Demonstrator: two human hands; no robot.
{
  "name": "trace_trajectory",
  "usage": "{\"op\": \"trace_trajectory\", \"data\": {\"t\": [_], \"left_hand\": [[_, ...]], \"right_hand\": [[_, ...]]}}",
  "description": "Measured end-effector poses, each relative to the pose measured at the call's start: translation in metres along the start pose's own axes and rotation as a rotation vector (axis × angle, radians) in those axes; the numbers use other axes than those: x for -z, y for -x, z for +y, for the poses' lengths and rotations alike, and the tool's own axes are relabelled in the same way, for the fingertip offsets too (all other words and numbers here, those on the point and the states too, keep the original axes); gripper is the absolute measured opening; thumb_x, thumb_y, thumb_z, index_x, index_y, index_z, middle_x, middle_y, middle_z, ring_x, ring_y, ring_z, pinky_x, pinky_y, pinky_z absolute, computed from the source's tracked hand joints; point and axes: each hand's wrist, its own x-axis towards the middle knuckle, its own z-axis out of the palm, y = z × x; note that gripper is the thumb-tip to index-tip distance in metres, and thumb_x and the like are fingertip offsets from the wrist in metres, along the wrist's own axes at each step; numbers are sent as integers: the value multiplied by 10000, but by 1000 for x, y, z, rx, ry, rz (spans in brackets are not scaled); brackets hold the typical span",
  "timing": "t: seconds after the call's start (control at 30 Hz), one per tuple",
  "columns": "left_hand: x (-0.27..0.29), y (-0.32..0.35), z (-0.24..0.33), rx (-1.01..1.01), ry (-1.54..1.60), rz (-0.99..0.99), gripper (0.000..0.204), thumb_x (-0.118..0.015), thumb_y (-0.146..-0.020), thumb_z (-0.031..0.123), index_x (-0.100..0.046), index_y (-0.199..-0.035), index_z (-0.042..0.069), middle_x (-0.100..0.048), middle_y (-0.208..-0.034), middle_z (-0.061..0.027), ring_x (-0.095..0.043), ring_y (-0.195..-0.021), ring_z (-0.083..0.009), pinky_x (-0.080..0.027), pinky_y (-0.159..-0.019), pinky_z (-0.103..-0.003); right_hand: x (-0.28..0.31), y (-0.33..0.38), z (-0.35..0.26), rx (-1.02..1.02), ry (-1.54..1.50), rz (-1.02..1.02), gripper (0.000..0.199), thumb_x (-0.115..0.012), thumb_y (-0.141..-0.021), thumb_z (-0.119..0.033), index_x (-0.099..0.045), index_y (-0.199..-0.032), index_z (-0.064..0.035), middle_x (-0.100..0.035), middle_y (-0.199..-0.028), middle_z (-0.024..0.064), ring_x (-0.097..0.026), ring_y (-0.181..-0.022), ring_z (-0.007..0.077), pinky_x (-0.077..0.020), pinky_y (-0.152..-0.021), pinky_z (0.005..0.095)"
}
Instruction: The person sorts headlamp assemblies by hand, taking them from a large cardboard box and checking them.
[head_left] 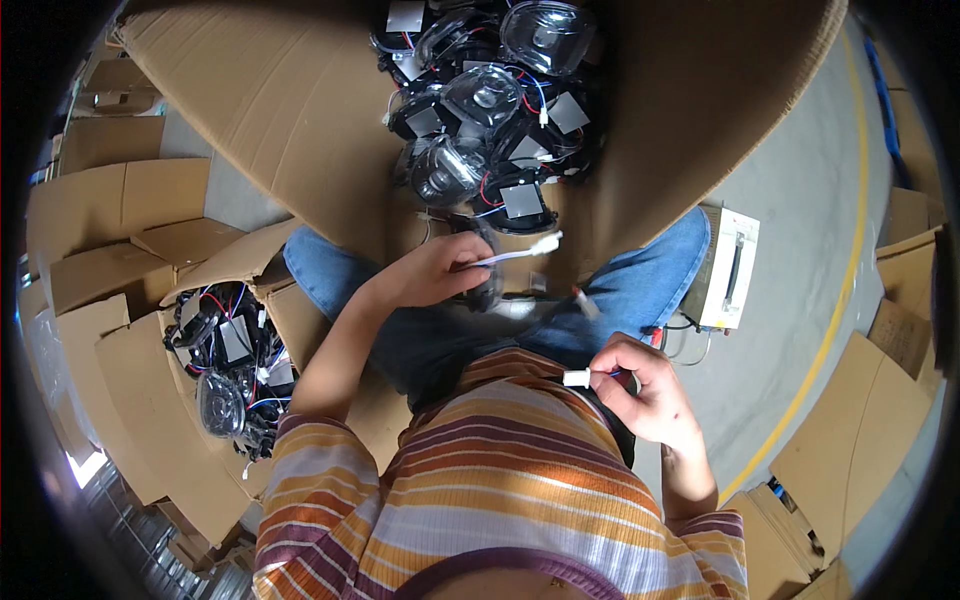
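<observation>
My left hand (432, 272) grips a white lead ending in a small white plug (545, 243), held out over my lap. A dark lamp unit (487, 285) hangs just under that hand. My right hand (645, 385) pinches another small white plug (576, 378) on blue and red wires, close to my striped shirt. In front of my knees stands a large open cardboard box (300, 110) holding several black lamp modules with clear lenses (480, 110) and tangled wires.
At my left a smaller cardboard box (130, 380) holds more lamp units (230, 360). A white box-shaped device with a handle (732, 268) sits by my right knee on grey floor with a yellow line (830, 330). Flat cartons lie around.
</observation>
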Motion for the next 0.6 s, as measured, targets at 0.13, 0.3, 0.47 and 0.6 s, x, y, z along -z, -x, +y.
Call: {"op": "trace_trajectory", "data": {"t": [0.13,0.3,0.47,0.6], "left_hand": [[-7,5,13,-45,58,-1,239,-454,-833,102,-462,-1051,6,-492,-730,-12,-419,-601,-73,-364,-542,-207],[-20,11,32,-152,54,83,192,-415,-846,103,-491,-980,-11,-498,-663,-49,-419,-582,-108,-370,-557,-226],[-21,16,42,-225,56,-33,174,-436,-825,75,-544,-913,-29,-520,-663,-37,-492,-606,-95,-390,-546,-222],[-30,14,38,-257,30,3,216,-452,-811,61,-533,-991,-28,-535,-671,-58,-515,-619,-127,-400,-569,-239]], "right_hand": [[-3,-3,-2,19,9,-15,82,-534,-700,44,-536,-765,-5,-499,-693,32,-453,-586,94,-349,-519,203],[-5,-7,-5,23,7,-3,69,-540,-698,26,-531,-760,-3,-506,-693,52,-481,-587,131,-370,-517,226],[-1,-11,-6,59,16,61,57,-541,-708,17,-532,-760,-6,-503,-697,42,-466,-566,111,-361,-497,217],[5,-8,-8,45,-30,86,61,-539,-711,25,-536,-763,-7,-501,-702,34,-459,-572,94,-354,-493,207]]}}
